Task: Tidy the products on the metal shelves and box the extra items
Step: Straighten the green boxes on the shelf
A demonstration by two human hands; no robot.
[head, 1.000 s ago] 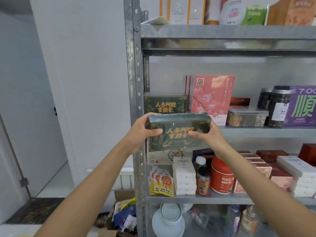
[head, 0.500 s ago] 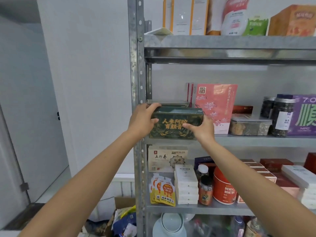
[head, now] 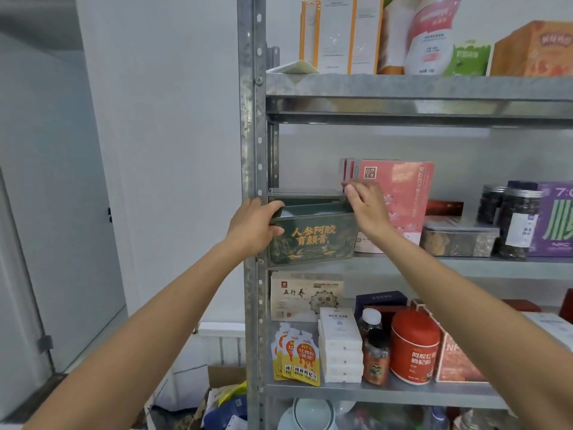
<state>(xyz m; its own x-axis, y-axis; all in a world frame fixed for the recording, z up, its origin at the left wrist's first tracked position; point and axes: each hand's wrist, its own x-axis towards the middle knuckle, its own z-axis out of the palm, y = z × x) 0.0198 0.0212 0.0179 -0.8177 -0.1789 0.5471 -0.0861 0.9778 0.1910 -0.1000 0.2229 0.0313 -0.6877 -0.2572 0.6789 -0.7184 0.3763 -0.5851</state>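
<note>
A dark green box with gold characters (head: 311, 240) stands at the left front of the middle metal shelf (head: 465, 263), its lower edge over the shelf lip. My left hand (head: 254, 225) grips its left end beside the shelf post. My right hand (head: 367, 204) rests on its upper right corner, fingers curled over the top edge. A second, matching green box (head: 307, 195) stands right behind it, only its top showing.
A pink flowered box (head: 400, 200), a clear food tub (head: 459, 238), dark jars (head: 516, 221) and a purple box (head: 555, 218) fill the same shelf to the right. Below stand a red tin (head: 414, 346), white boxes and pouches. An open cardboard box (head: 217, 395) sits on the floor left of the steel post (head: 252, 119).
The green box went from in front of the shelf up onto the middle shelf, in front of its twin. My right hand slid from its front to its top right corner.
</note>
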